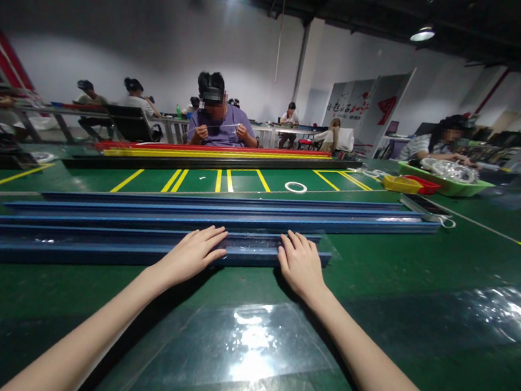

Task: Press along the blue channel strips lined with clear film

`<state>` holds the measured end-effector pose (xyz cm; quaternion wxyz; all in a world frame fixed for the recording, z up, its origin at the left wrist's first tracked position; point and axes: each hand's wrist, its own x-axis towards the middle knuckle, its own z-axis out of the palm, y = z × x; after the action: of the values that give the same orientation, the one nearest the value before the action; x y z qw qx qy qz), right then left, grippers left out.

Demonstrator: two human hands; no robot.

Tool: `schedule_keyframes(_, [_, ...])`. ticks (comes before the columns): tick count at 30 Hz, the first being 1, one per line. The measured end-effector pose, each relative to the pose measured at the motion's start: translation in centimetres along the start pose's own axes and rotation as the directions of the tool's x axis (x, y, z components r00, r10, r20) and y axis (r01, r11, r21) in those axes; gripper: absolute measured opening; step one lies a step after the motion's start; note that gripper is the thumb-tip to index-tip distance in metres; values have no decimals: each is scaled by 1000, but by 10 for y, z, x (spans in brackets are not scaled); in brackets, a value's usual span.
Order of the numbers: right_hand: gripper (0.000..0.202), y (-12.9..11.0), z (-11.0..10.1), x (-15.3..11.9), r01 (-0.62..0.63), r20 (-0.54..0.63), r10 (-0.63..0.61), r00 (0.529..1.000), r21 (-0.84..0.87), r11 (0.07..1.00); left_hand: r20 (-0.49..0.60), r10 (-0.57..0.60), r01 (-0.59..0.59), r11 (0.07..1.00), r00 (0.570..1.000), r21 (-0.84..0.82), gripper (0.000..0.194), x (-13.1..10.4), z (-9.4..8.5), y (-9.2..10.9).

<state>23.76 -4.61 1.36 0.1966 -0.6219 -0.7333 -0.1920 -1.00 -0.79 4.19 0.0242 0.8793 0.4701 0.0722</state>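
Observation:
My left hand (195, 252) rests on the near blue channel strip (95, 242), its fingers over the far rim and its thumb on the near side. Further right, near the strip's right end, my right hand (300, 261) lies on the same strip with fingers bent over it. Clear film shows in the channel and sticks out past its right end. Just behind lies another long blue strip (356, 221), roughly parallel. Whether either hand grips the strip firmly cannot be made out.
Clear plastic sheets (234, 343) lie on the green table (421, 270) in front. Beyond are red, yellow and black strips (151, 161), a white ring (296, 187), a phone (423, 206) and a green basket (466, 189). Across the table a person (231, 120) holds a thin white strand.

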Motion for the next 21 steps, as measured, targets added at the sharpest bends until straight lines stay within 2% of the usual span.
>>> schedule_keyframes(7, [41, -3, -1, -1, 44, 16, -44, 999, 29, 999, -5, 11, -11, 1000, 1000, -9, 54, 1, 6, -15])
schedule_keyframes(12, [37, 2, -7, 3, 14, -31, -10, 999, 113, 994, -58, 54, -54, 999, 997, -4, 45, 1, 4, -11])
schedule_keyframes(16, [31, 22, -14, 14, -107, -123, 137, 983, 228, 968, -135, 109, -112, 994, 985, -18, 37, 0, -5, 6])
schedule_keyframes(19, [28, 48, -14, 24, -244, -154, 310, 938, 341, 908, -168, 143, -153, 987, 975, -48, 34, 2, -7, 28])
schedule_keyframes(21, [26, 68, -12, 31, -329, -119, 417, 901, 439, 836, -191, 192, -202, 979, 963, -36, 32, 5, -2, 44])
